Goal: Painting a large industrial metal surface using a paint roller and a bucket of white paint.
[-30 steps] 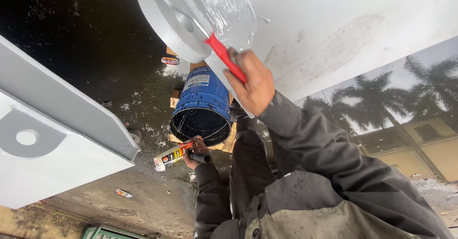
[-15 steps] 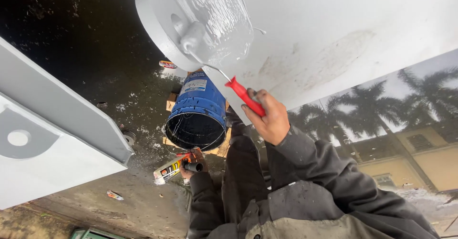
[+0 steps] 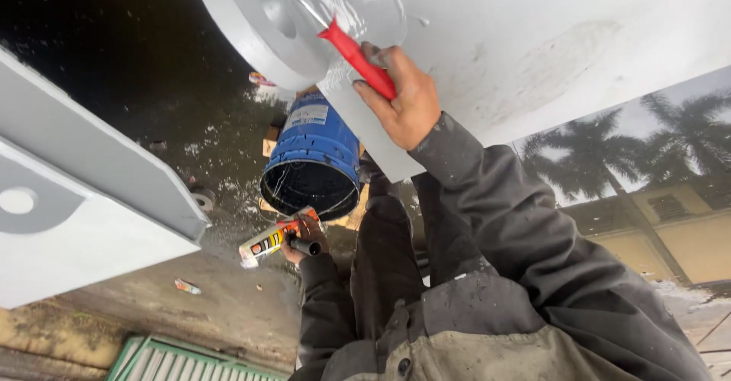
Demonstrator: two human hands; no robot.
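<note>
Fingers [image 3: 381,65] wrap smooth red handle [image 3: 358,59] (glossy wet grey disc [image 3: 289,23]).

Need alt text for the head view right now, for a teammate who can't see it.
The right hand grips a red-handled tool against a wet white-painted panel. Lower down, the left hand holds a caulk tube beside a blue bucket on wet ground.

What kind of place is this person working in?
Probably an outdoor work yard or construction site. Wet ground lies below, palm trees and a building stand behind, and a blue bucket sits on the ground beside large white-painted metal parts.
</note>
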